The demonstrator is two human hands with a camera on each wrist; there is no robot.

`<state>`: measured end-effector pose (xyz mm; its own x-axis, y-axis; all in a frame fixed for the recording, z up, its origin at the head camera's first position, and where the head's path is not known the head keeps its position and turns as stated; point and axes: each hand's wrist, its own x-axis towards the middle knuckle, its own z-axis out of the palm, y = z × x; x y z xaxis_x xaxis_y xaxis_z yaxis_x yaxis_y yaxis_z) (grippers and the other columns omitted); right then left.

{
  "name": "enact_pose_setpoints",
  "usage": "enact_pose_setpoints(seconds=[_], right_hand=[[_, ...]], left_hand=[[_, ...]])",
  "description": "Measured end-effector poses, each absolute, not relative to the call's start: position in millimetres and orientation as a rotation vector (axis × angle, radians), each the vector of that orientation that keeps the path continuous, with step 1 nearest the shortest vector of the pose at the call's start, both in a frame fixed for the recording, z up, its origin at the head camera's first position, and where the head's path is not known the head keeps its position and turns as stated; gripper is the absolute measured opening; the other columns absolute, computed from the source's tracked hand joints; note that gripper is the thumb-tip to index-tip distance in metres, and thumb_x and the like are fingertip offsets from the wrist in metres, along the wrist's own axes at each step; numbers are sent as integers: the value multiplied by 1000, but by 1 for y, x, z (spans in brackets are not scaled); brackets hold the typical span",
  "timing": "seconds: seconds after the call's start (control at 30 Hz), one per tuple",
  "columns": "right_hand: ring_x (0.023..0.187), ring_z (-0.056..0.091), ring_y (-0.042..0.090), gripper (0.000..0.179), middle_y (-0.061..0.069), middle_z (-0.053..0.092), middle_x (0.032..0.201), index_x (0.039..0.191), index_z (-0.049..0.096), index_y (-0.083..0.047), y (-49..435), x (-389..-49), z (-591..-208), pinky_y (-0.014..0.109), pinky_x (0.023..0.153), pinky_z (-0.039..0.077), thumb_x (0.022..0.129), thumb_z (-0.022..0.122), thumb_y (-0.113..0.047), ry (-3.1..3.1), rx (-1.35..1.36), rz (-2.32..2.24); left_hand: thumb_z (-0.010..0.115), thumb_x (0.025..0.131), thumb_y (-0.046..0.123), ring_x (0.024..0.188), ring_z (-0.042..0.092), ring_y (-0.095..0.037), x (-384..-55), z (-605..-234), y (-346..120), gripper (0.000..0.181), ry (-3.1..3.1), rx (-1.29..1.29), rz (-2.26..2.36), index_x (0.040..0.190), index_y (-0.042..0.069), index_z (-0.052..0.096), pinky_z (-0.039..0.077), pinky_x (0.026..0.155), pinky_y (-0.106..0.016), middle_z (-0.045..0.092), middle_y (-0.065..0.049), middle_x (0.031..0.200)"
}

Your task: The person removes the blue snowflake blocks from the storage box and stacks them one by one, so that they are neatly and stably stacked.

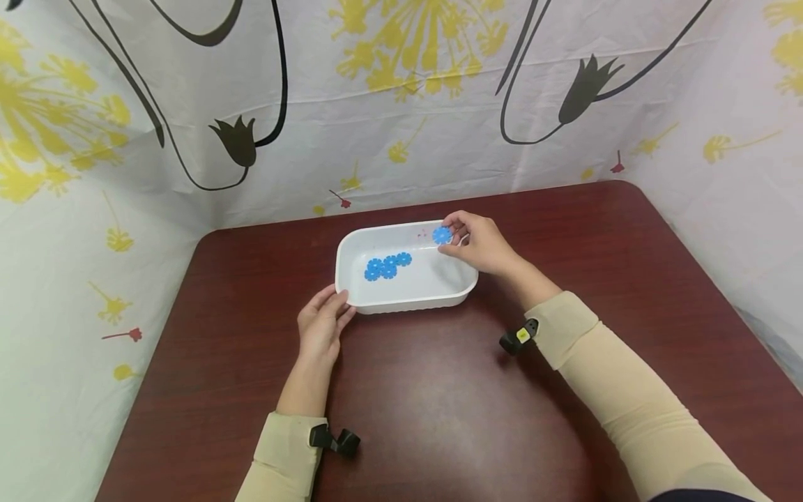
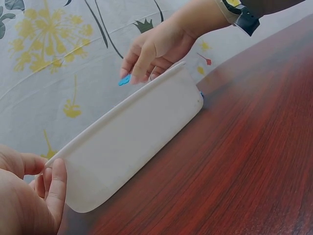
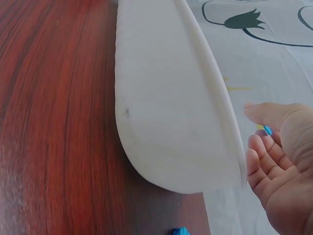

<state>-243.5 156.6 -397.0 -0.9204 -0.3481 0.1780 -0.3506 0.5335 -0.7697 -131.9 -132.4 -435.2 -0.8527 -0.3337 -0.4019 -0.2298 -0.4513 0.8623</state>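
A white plastic tray (image 1: 414, 305) with rounded corners sits on the table. At its near left corner my left hand (image 1: 321, 324) pinches the rim between thumb and fingers. Over the tray's far right part, my right hand (image 1: 483, 244) holds a blue flower-shaped disc (image 1: 442, 235) between thumb and fingers. In the left wrist view that disc (image 2: 124, 80) shows edge-on just above the rim. Several similar blue discs (image 1: 389, 270) lie grouped on the tray's floor, left of its middle.
The dark red wooden table (image 1: 414, 404) has a rounded back edge against a patterned curtain (image 1: 439, 153). Another small blue piece (image 3: 181, 231) lies on the table past the tray's right end, hidden in the head view.
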Motion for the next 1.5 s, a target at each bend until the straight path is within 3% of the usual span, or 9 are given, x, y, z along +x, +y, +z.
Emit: enact_pose_setpoints(seconds=[0.5,1.5], right_hand=[[84,60,23,38,13,63,96,116,62,1,174,-244,-402,19,68,51,85,82,-6,-2722,579,1388],[88,59,24,41,16,63,99,122,59,2,210,-245,-416,17,70,50,89,80,-13,-2746,436,1393]], left_hand=[[71,93,2,86,64,-16,-131,-435,-133,42,-1622,842,-2493,133,0,59,63,84,-29,61,-7,101],[71,92,0,80,64,-14,-132,-435,-132,41,-1601,843,-2490,132,-1,60,63,82,-28,63,-5,94]])
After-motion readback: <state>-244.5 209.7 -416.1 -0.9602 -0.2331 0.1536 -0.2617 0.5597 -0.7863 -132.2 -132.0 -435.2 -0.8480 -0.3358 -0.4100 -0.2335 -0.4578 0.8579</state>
